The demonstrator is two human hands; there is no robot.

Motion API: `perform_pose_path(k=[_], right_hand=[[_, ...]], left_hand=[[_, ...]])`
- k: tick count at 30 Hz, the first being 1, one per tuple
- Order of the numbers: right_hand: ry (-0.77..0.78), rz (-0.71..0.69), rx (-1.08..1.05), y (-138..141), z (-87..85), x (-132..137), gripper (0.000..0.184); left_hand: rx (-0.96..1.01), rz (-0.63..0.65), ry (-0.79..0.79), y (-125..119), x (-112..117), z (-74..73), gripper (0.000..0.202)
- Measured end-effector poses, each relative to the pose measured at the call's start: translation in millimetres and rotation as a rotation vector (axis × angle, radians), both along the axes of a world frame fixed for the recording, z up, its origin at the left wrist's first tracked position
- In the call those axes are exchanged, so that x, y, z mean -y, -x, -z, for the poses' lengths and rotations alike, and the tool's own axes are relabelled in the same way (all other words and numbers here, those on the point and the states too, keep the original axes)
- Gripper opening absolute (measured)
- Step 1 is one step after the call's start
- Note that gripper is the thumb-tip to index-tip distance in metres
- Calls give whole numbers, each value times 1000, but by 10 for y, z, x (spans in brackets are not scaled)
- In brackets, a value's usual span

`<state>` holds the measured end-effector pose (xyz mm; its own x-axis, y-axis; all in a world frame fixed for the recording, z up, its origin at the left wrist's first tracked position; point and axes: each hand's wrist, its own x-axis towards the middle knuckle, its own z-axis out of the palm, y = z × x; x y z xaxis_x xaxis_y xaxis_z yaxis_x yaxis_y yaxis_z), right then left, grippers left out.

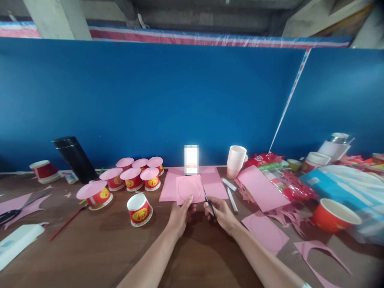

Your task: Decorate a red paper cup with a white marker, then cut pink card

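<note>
My left hand pinches the lower edge of a pink paper square that has a circle drawn on it. My right hand grips a pair of scissors with dark handles, its blades pointing up along the square's right edge. Whether the blades are apart I cannot tell. Behind the square lie larger pink sheets on the table. To the left of my hands stands a red and white paper cup with a yellow emblem and no disc on it.
Several cups topped with pink discs stand at left, near a black flask and a red brush. At right are stacked white cups, a marked pink sheet, paper scraps, an orange cup and plastic packages.
</note>
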<state>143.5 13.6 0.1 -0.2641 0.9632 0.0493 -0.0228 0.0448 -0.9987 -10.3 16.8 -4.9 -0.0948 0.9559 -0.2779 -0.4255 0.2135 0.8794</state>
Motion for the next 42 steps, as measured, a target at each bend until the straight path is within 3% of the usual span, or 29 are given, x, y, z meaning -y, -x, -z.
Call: perform_pose_path(k=[42], right_hand=[[0,22,70,-9,22,-13,39]], left_hand=[[1,-19,-23,0,1,-10,34]])
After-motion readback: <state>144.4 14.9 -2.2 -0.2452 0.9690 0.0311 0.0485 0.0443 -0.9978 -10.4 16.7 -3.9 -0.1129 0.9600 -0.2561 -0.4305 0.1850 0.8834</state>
